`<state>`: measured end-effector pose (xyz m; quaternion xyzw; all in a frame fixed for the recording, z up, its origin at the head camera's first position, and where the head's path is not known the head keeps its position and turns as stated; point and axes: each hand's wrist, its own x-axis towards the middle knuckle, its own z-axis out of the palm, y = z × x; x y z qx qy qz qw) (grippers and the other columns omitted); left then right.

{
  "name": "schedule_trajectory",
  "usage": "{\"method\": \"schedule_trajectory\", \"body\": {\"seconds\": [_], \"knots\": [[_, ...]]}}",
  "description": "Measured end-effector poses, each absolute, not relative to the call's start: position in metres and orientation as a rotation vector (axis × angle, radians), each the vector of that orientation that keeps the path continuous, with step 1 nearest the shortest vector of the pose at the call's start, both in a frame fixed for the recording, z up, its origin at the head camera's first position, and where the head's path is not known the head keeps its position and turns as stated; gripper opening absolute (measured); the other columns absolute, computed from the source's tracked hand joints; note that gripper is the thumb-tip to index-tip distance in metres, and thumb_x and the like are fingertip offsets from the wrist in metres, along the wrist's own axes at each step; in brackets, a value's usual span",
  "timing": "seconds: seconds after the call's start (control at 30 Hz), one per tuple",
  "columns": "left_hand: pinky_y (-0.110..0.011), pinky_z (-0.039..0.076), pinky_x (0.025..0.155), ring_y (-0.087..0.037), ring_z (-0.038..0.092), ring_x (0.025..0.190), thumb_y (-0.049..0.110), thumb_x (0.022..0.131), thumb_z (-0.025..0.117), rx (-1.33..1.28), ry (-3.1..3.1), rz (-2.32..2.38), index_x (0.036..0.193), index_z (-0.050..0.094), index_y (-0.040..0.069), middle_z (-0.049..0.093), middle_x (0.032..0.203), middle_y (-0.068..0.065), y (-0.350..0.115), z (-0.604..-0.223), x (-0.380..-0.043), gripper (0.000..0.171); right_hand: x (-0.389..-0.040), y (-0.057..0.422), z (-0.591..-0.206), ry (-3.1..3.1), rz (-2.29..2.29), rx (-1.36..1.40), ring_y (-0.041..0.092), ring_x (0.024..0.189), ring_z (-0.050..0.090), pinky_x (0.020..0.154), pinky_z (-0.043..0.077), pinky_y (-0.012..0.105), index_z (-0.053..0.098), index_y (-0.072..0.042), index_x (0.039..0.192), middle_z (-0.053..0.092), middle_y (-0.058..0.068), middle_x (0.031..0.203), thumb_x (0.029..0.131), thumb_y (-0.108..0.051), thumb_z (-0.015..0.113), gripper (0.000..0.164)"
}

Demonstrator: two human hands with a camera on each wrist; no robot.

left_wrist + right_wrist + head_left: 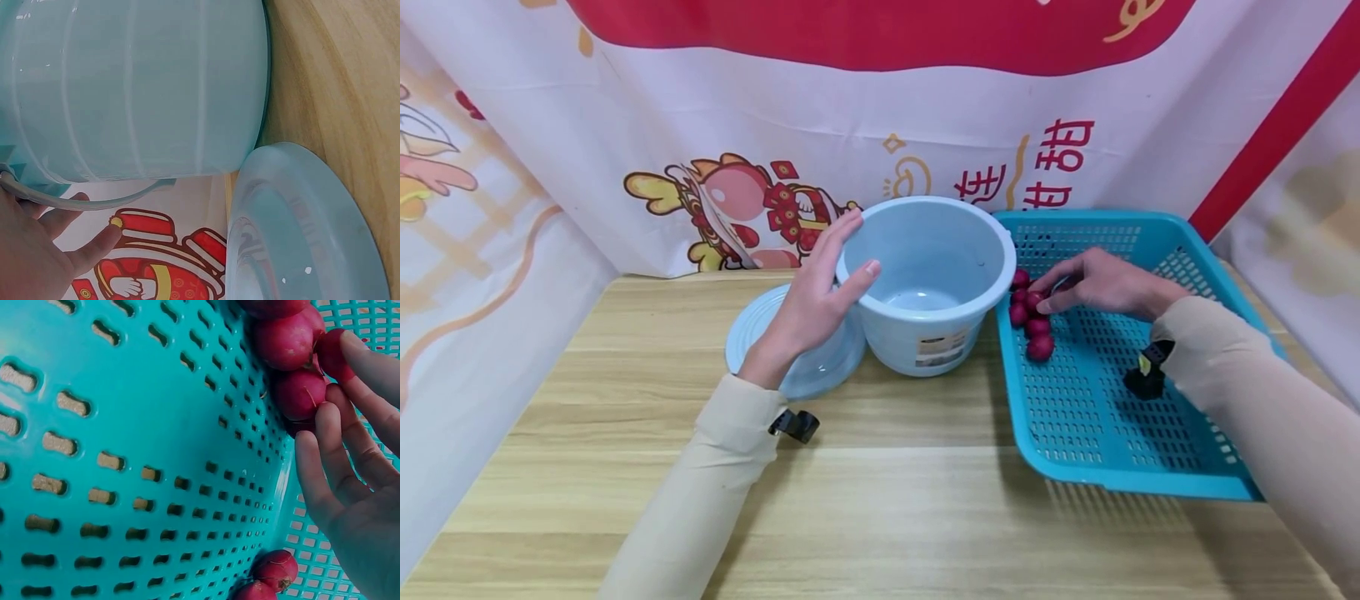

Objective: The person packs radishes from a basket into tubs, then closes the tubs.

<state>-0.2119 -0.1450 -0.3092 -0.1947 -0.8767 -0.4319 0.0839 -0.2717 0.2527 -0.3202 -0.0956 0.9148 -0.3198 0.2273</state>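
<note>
In the head view, a light-blue bucket stands upright on the table. My left hand rests at its left rim, fingers fairly straight along the outside and the thumb reaching over the edge. The left wrist view has that hand beside the bucket's grey carrying handle. A turquoise basket sits to the right of the bucket. Inside it, my right hand pinches a small red radish between thumb and index finger. Several other radishes cluster against the basket's left side, at my fingertips.
A round light-blue lid lies on the table left of the bucket, partly under my left forearm. Wood-grain tabletop extends in front. A printed cloth hangs close behind the bucket and basket.
</note>
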Motion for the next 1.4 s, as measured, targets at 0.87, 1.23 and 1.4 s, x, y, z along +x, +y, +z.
{"method": "schedule_trajectory", "body": {"seconds": [0.87,1.23,1.4], "knots": [[-0.065,0.033,0.127,-0.019,0.022,0.165,0.057,0.102,0.051,-0.576,-2.629,-1.296,0.169,0.028,0.026,0.018,0.178,0.012,-0.145,-0.310,-0.213,0.077,-0.262,0.208,-0.259,2.704,-1.359,-0.205,0.022,0.124,0.061,0.086,0.059,0.022,0.063,-0.026,0.144,0.065,0.002,0.141,0.092,-0.057,0.075,0.062],[-0.063,0.033,0.128,-0.018,0.022,0.165,0.056,0.102,0.051,-0.587,-2.624,-1.286,0.169,0.028,0.025,0.019,0.178,0.011,-0.147,-0.309,-0.213,0.077,-0.257,0.167,-0.246,2.794,-1.546,-0.340,0.013,0.111,0.070,0.087,0.060,0.018,0.070,-0.023,0.137,0.073,0.003,0.132,0.092,-0.049,0.079,0.053],[-0.063,0.033,0.127,-0.018,0.022,0.165,0.057,0.102,0.051,-0.590,-2.625,-1.283,0.169,0.028,0.025,0.019,0.178,0.010,-0.147,-0.309,-0.213,0.077,-0.258,0.157,-0.247,2.827,-1.481,-0.451,0.014,0.111,0.069,0.090,0.059,0.019,0.070,-0.021,0.137,0.072,0.004,0.133,0.094,-0.043,0.079,0.050]]}}
